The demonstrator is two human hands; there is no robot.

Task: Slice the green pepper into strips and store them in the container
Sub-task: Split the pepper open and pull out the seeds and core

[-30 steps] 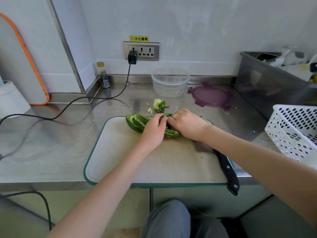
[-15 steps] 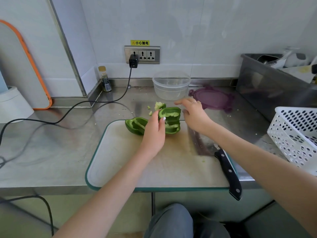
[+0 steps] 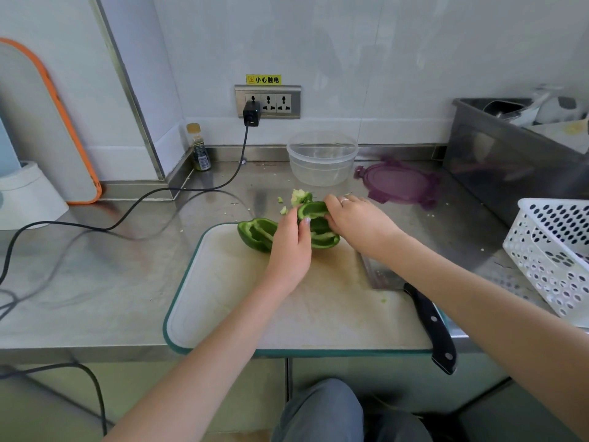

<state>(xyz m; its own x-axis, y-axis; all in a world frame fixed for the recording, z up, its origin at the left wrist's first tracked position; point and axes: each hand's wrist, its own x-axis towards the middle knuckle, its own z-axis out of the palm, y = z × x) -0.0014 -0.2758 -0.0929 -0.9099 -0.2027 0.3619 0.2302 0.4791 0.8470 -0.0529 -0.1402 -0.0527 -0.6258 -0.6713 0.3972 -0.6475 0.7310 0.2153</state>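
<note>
Both hands are on the same pepper half (image 3: 314, 210): left hand (image 3: 291, 250) pinches its near edge, right hand (image 3: 358, 223) curls round its far side. Other pepper half (image 3: 256, 234) sits just left of the left fingers, on the cutting board (image 3: 229, 298). Clear container (image 3: 322, 159) is beyond the fingertips, knife (image 3: 430, 320) under the right forearm.

So: two pepper halves (image 3: 256, 234) (image 3: 320, 232), one knife (image 3: 430, 323), one cutting board (image 3: 223, 282), one clear container (image 3: 322, 159), one purple lid (image 3: 398, 183), one white basket (image 3: 554, 253), one small bottle (image 3: 200, 148), two hands (image 3: 291, 250) (image 3: 360, 223).
</note>
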